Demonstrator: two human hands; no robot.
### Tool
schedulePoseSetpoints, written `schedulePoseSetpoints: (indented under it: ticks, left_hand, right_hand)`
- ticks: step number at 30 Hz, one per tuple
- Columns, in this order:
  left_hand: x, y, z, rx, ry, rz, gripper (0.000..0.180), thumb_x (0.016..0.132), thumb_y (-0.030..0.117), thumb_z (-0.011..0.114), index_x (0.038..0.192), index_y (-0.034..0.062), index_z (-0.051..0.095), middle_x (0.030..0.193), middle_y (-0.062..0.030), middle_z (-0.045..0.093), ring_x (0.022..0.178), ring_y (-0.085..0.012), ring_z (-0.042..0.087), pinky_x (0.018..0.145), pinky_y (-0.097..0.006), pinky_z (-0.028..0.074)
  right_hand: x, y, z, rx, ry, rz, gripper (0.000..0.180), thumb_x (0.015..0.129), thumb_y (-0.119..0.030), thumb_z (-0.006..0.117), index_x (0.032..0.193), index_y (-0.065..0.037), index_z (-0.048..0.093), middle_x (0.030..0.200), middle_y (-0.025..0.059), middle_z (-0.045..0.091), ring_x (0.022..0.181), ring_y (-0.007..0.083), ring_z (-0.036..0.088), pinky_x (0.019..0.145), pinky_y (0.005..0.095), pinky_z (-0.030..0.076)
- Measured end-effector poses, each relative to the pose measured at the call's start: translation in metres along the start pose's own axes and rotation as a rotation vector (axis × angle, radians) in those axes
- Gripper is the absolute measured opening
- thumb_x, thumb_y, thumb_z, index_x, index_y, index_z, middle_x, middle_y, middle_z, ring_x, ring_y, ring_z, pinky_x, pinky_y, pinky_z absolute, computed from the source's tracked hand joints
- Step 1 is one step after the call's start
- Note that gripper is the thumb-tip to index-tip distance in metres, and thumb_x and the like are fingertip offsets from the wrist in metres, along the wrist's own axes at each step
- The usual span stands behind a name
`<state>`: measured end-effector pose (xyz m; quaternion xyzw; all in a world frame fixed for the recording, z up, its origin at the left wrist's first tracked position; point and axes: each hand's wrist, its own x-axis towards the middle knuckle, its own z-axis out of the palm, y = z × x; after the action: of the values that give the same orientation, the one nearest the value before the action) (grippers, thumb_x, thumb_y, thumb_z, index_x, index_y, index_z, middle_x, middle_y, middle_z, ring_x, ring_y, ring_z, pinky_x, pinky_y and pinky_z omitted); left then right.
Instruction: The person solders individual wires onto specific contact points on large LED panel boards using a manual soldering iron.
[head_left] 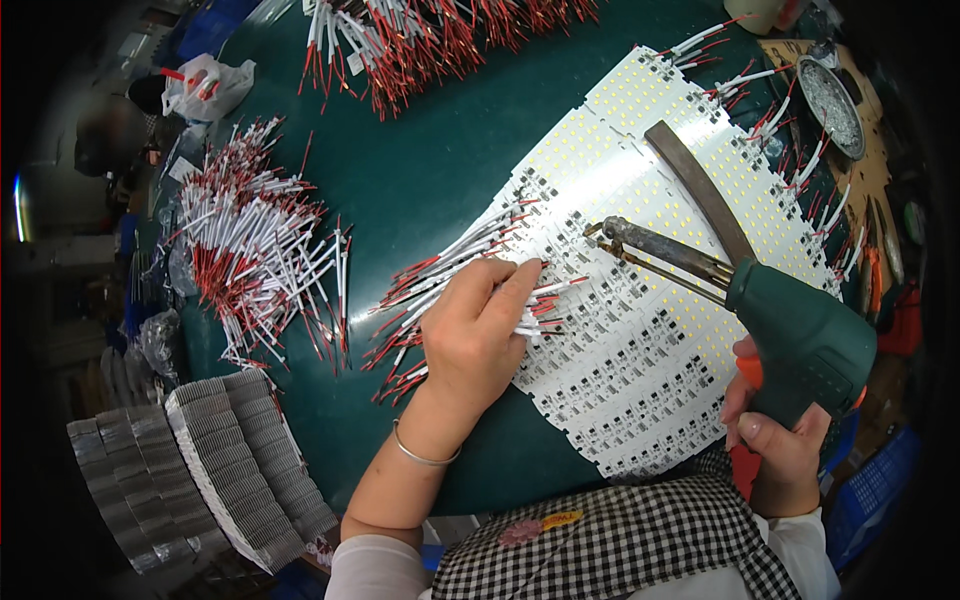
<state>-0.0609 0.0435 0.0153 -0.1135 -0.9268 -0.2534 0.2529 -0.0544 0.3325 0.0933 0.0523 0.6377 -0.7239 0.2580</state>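
Note:
My left hand (475, 320) is closed in a pinch over the left edge of the white LED circuit boards (600, 360), on what looks like a wire mostly hidden by my fingers. White-and-red wires (440, 262) run from that edge, above and below the hand. In my right hand (785, 440) is a green soldering gun (805, 335), with its orange trigger under the fingers. Its dark barrel and tip point left, over the boards and up and right of my left fingertips. Whether the tip touches a board, I cannot tell.
A curved dark metal bar (700, 190) lies across the boards. Loose wires are piled at left (255, 240) and at the far edge (430, 40). Stacked grey finned parts (235, 460) stand lower left. A round metal dish (830, 105) and orange-handled pliers (874, 275) lie at right.

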Motion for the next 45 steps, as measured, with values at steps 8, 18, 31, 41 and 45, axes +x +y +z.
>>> schedulePoseSetpoints:
  ticks: [8, 18, 31, 41, 45]
  left_hand:
    - [-0.004, -0.003, 0.005, 0.051, -0.009, 0.084, 0.040, 0.059, -0.006, 0.064, 0.097, 0.0035, 0.070, 0.079, -0.0086, 0.062, 0.062, -0.0205, 0.060, 0.050, -0.030, 0.048]
    - [-0.003, -0.002, 0.004, 0.040, -0.013, 0.082, 0.039, 0.059, -0.006, 0.064, 0.097, 0.0009, 0.068, 0.076, -0.0074, 0.059, 0.060, -0.0198, 0.058, 0.049, -0.030, 0.047]
    - [-0.005, 0.003, 0.006, -0.004, -0.046, 0.015, 0.050, 0.054, -0.010, 0.061, 0.103, -0.0008, 0.064, 0.076, -0.0084, 0.053, 0.060, -0.0228, 0.055, 0.049, -0.032, 0.045]
    - [-0.006, 0.003, 0.007, -0.010, -0.042, 0.013, 0.052, 0.053, -0.010, 0.061, 0.103, -0.0012, 0.063, 0.077, -0.0093, 0.054, 0.060, -0.0233, 0.055, 0.049, -0.033, 0.045]
    - [-0.006, 0.001, 0.007, -0.023, -0.033, 0.028, 0.052, 0.052, -0.010, 0.061, 0.104, -0.0011, 0.063, 0.077, -0.0092, 0.053, 0.060, -0.0232, 0.055, 0.049, -0.033, 0.044]
  right_hand:
    - [0.006, 0.014, 0.002, -0.019, 0.057, -0.051, 0.064, 0.071, -0.008, 0.071, 0.127, 0.009, 0.045, 0.120, 0.0200, 0.054, 0.071, 0.0206, 0.062, 0.045, 0.0250, 0.052]
    - [0.009, 0.012, 0.000, -0.081, -0.026, 0.006, 0.063, 0.070, 0.000, 0.064, 0.129, 0.008, 0.044, 0.123, 0.0215, 0.055, 0.074, 0.0220, 0.062, 0.048, 0.0259, 0.053]
    - [0.016, 0.017, 0.000, -0.155, -0.137, -0.022, 0.057, 0.071, 0.002, 0.060, 0.126, 0.007, 0.047, 0.097, 0.0177, 0.061, 0.074, 0.0207, 0.062, 0.052, 0.0268, 0.054]
    - [0.021, 0.025, -0.004, -0.275, -0.155, -0.118, 0.054, 0.076, -0.003, 0.065, 0.126, 0.006, 0.047, 0.086, 0.0158, 0.061, 0.065, 0.0166, 0.060, 0.053, 0.0258, 0.053]
    - [0.016, 0.022, -0.004, -0.272, -0.132, -0.008, 0.056, 0.074, -0.006, 0.067, 0.124, 0.007, 0.046, 0.094, 0.0165, 0.060, 0.066, 0.0171, 0.060, 0.050, 0.0262, 0.053]
